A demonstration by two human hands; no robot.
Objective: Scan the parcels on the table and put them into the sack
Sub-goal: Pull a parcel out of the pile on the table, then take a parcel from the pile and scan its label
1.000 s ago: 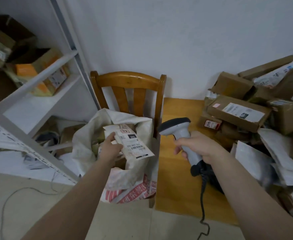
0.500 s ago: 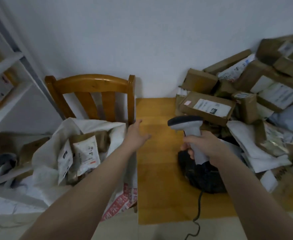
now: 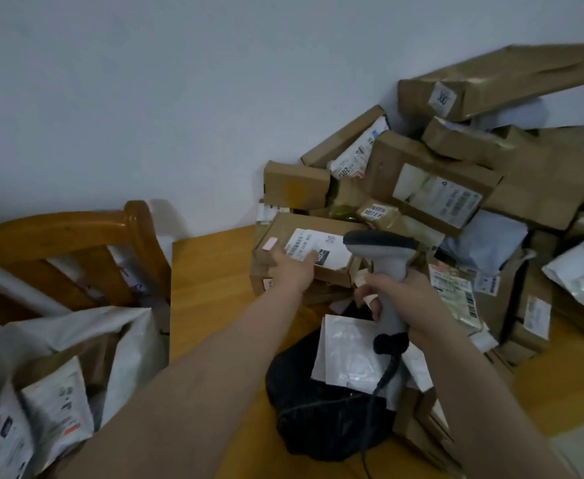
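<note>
Gripping scanner (image 3: 383, 252) by handle: R hand (image 3: 399, 293), fingers curling round it. L hand (image 3: 290, 271) (fingers straight, holding nothing) touching labelled box (image 3: 333, 254) on table (image 3: 207, 292).

- bench (image 3: 207, 305): smooth yellow-orange wood with a faint sheen, bare along its left edge
- chair (image 3: 76, 233): brown wood, varnished and glossy
- scanner (image 3: 385, 267): matt grey plastic, darker at the head
- cardboard box (image 3: 283, 229) at the left of the heap: matt brown card with a white paper label on top
- flat mailer (image 3: 345, 354) near the bench's front edge: white plastic film, glossy and wrinkled
- black bag (image 3: 318, 426) under it: matt, cloth-like
- sack (image 3: 76, 326): pale, crinkled, plastic-looking, with a dull shine
</note>
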